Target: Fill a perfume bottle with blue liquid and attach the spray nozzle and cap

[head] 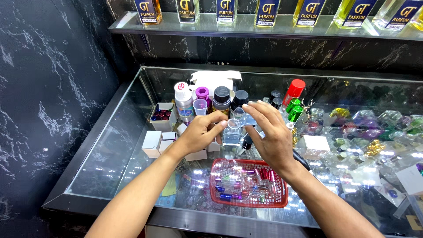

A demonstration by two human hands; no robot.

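Fingers of left hand (pixel 200 132) pinch clear glass bottle (pixel 231 134) | right hand (pixel 269 134) spread

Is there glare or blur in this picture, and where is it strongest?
In the head view, bright glare spots lie on the glass counter, strongest at the right side near the right hand; the left hand and the red basket look sharp; the frame edges bend slightly.

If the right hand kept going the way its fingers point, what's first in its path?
The right hand points up-left toward the clear bottle that the left hand steadies; it would likely meet that first, though depth is hard to judge.
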